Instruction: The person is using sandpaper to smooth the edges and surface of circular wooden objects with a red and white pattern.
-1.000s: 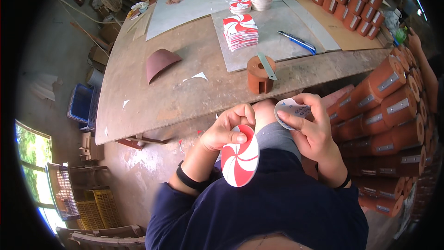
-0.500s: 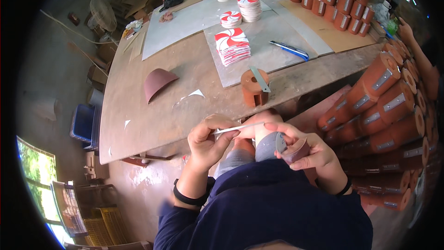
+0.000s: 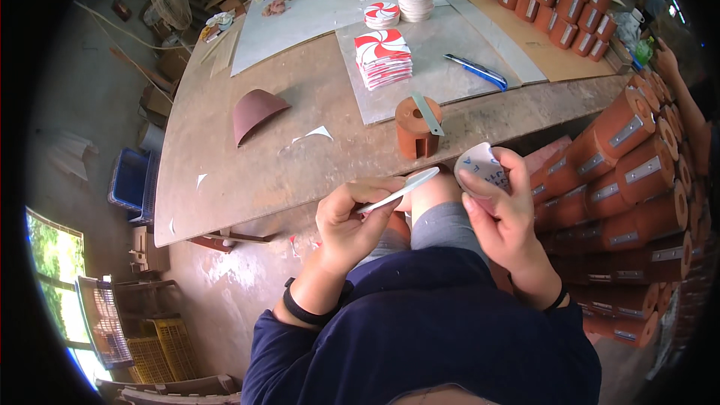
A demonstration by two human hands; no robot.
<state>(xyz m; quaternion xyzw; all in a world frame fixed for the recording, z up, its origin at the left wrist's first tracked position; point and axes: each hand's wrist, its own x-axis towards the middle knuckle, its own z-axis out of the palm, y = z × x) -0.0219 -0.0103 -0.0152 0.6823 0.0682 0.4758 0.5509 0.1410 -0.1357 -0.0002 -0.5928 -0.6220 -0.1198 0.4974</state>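
Over my lap, my left hand (image 3: 351,217) pinches a thin white disc (image 3: 403,189) between thumb and fingers, its edge turned toward me. To its right, my right hand (image 3: 510,217) grips a curled piece of sandpaper (image 3: 484,163), its pale printed back showing. The two pieces are apart. Just beyond my hands, a brown slotted cylinder (image 3: 412,139) stands at the table edge with a flat metal strip (image 3: 427,114) lying across its top. A curved dark red sheet (image 3: 259,112) rests on the table farther left, beside a white paper scrap (image 3: 315,133).
On the table (image 3: 225,187) are a stack of red-and-white swirl squares (image 3: 384,64), round stacks (image 3: 414,1) and a blue utility knife (image 3: 480,73). Brown cylinders are piled at the back right (image 3: 559,4) and beside me (image 3: 630,180). Another person's arm (image 3: 682,97) reaches in at right.
My right hand has raised and turned the sandpaper away from the disc, so its printed back now shows. My left hand has tilted the disc, exposing more of its face.
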